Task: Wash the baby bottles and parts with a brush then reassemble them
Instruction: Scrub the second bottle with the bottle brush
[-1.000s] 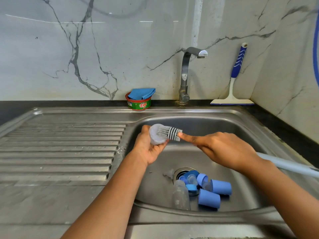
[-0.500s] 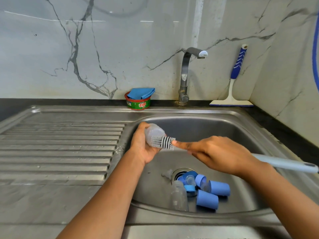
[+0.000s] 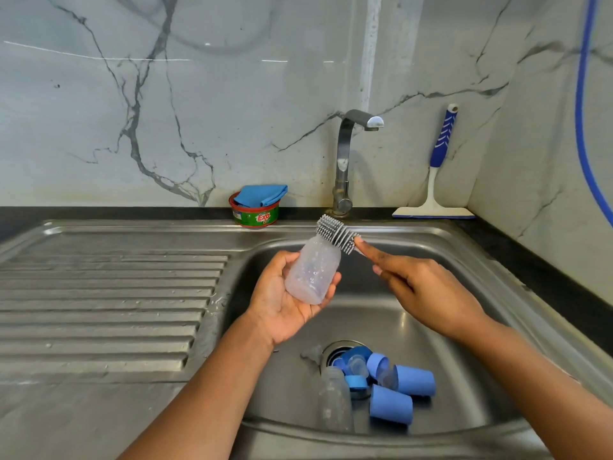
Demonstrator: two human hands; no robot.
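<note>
Bottles two: held bottle (image 3: 313, 273), sink bottle (image 3: 335, 403); large blue caps (image 3: 414, 380) two; silicone brush (image 3: 335, 232) one. Frame centre, left hand (image 3: 282, 303) gripping held bottle: long axis near-upright, mouth up-right at bristles. Handle gripped by right hand (image 3: 428, 290).

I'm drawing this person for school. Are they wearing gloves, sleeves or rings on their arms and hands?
No. The left hand and right hand are bare, without gloves. Both forearms show no sleeves up to the picture's edge. No rings, watch or bracelet are visible.
</note>
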